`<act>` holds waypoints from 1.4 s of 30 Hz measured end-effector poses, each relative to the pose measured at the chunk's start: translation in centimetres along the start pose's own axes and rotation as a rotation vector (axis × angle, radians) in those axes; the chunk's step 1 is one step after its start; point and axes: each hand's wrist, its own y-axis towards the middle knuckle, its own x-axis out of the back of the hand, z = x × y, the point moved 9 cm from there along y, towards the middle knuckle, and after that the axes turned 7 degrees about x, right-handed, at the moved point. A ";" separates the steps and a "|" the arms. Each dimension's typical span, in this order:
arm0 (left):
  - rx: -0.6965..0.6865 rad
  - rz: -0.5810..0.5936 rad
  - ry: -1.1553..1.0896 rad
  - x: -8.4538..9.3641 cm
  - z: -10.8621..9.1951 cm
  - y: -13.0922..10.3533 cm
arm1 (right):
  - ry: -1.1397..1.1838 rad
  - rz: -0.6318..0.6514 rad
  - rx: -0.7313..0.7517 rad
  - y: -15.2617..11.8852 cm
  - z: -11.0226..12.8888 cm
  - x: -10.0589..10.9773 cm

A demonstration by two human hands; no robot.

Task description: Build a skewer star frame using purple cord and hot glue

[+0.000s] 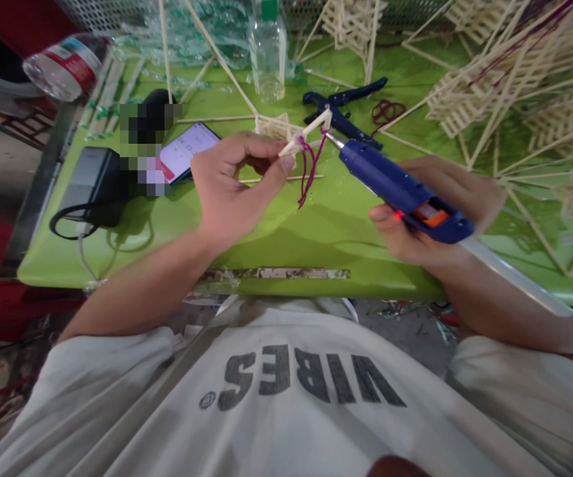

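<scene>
Glue gun (383,173) beside purple cord (311,177)

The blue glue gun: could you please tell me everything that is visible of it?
The glue gun has a dark blue, plastic-looking body and a pale, metallic-looking nozzle. An orange part shows in an opening towards the rear, and a red light glows. A translucent stick extends behind it. The right hand grips it above the green table, nozzle close to a wooden piece; contact is unclear.
</scene>
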 end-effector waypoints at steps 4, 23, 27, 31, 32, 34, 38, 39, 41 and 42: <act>-0.179 0.036 0.028 -0.6 -1.7 -0.5 | -0.013 0.067 -0.050 -0.2 -0.3 -0.3; -0.006 0.147 -0.146 -0.9 1.3 0.4 | -0.062 0.033 -0.076 -0.2 -0.3 0.5; -0.011 0.160 -0.127 -0.9 0.7 0.3 | -0.030 0.015 -0.106 -0.3 -0.7 0.3; 0.042 0.118 -0.123 -0.8 0.6 0.2 | -0.034 0.019 -0.073 -0.5 -0.6 0.1; 0.046 0.113 -0.127 -0.7 0.6 0.3 | -0.045 0.018 -0.065 -0.5 -0.6 0.1; 0.050 0.127 -0.136 -0.9 0.8 0.3 | -0.055 0.033 -0.065 -0.5 -0.7 0.1; 0.071 0.140 -0.175 -1.1 1.2 0.5 | -0.035 0.035 -0.063 -0.2 -0.5 0.0; 0.081 0.138 -0.187 -1.1 1.3 0.5 | -0.017 0.029 -0.053 -0.1 -0.3 0.0; 0.111 0.141 -0.206 -1.2 1.4 0.4 | 0.027 0.036 -0.032 0.2 0.2 -0.2; 0.128 0.130 -0.216 -1.2 1.6 0.5 | 0.051 0.048 -0.024 0.3 0.3 -0.4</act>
